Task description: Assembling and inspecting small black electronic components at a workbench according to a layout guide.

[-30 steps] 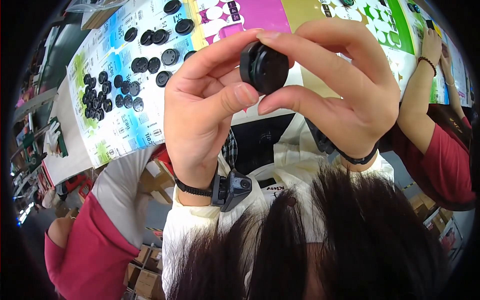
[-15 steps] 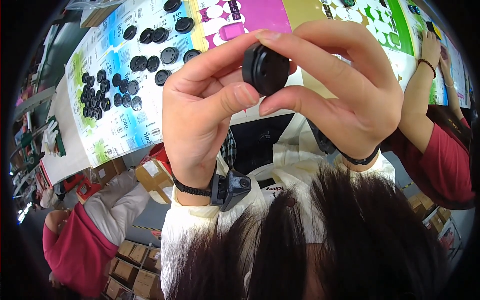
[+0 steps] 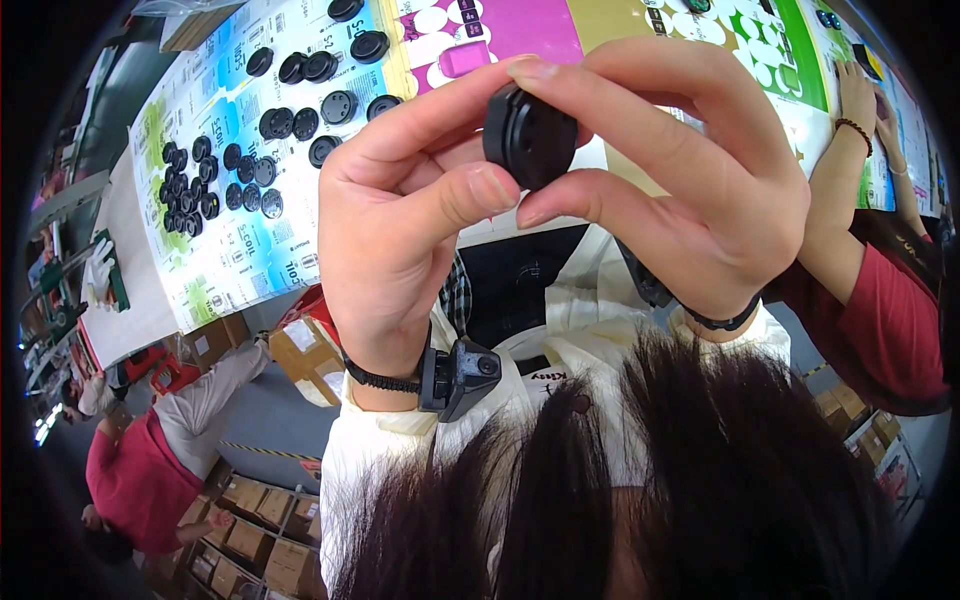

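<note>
One black ridged disc (image 3: 535, 138), tilted on edge and raised in front of the surface (image 3: 140, 305), gripped between the thumbs and index fingers of both hands, left hand (image 3: 385, 215) and right hand (image 3: 700, 190). Beyond, to the left: many similar black round parts (image 3: 265, 170), loosely grouped on printed sheets (image 3: 225, 245). Farther off: a co-worker's bent arm (image 3: 835, 200) at right, cardboard boxes (image 3: 290, 566) on shelving at lower left.
</note>
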Action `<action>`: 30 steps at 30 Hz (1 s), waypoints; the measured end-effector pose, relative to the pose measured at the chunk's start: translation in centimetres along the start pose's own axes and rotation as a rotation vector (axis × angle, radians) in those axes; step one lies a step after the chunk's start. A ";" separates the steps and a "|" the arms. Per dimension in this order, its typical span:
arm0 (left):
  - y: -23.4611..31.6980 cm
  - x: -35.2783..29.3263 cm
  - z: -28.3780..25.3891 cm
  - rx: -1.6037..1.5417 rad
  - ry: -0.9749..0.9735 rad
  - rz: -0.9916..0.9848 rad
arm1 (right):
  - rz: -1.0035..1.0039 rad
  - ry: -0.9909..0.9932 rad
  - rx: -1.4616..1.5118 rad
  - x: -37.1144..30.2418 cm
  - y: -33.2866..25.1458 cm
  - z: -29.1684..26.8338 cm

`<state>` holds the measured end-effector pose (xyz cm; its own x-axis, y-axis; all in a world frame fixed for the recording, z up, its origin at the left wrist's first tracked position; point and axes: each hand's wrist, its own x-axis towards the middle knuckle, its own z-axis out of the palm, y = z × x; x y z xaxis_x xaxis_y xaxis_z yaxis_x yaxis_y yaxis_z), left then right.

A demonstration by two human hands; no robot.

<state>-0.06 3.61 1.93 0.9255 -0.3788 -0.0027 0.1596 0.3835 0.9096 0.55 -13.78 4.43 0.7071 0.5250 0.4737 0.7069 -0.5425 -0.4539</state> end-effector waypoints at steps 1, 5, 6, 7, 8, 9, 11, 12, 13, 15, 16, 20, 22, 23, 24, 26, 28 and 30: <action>0.0 -0.1 -0.1 0.002 0.003 0.001 | -0.011 0.030 -0.006 -0.1 0.2 0.4; -0.3 -0.2 -0.2 -0.042 0.015 0.025 | -0.052 0.148 -0.036 -0.5 1.1 1.9; -0.2 -0.3 0.2 0.011 0.084 0.024 | -0.062 0.178 -0.045 -0.6 1.3 2.2; -0.3 -0.4 0.8 0.065 0.154 0.023 | -0.073 0.207 -0.055 -0.7 1.5 2.6; -0.4 -0.4 1.2 0.118 0.224 0.022 | -0.085 0.236 -0.064 -0.8 1.7 2.9; -0.4 -0.4 1.6 0.126 0.235 0.030 | -0.105 0.270 -0.062 -0.7 1.6 3.2; -0.9 -0.3 1.9 0.152 0.388 0.051 | -0.125 0.300 -0.031 -0.5 1.6 4.2; -1.0 -0.4 1.8 0.167 0.468 0.064 | -0.133 0.327 -0.009 -0.3 1.7 4.8; -1.1 -0.6 1.7 0.184 0.485 0.076 | -0.141 0.355 0.013 0.0 1.6 5.4; -1.0 -1.0 1.3 0.257 0.460 0.178 | 0.025 0.396 0.330 0.3 0.3 6.3; -1.0 -1.3 1.0 0.296 0.452 0.223 | 0.211 0.406 0.642 0.3 -0.5 6.7; -1.2 -2.0 0.1 0.616 0.453 0.365 | 0.485 0.126 1.000 1.1 -1.8 6.5; -0.9 -2.4 -0.3 0.645 0.483 0.354 | 0.528 -0.009 1.011 1.5 -2.1 6.7; -0.7 -2.7 -0.6 0.668 0.514 0.340 | 0.535 -0.017 1.039 1.8 -2.3 7.3; -0.7 -2.7 -0.8 0.682 0.536 0.320 | 0.553 -0.021 1.060 1.8 -2.3 7.9; -0.3 -2.0 -2.5 0.583 0.448 0.187 | 0.581 -0.021 1.074 2.2 -1.4 8.6; 0.7 -0.7 -5.6 0.390 0.280 -0.065 | 0.513 -0.191 0.837 3.5 0.6 8.8; 3.3 0.3 -11.9 0.503 0.310 -0.064 | 0.444 -0.285 0.736 5.9 1.0 8.5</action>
<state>4.82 14.81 -0.08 0.9887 -0.0950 -0.1160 0.1058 -0.1066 0.9887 5.62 -5.65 0.40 0.8261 0.5632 -0.0203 0.1325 -0.2290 -0.9644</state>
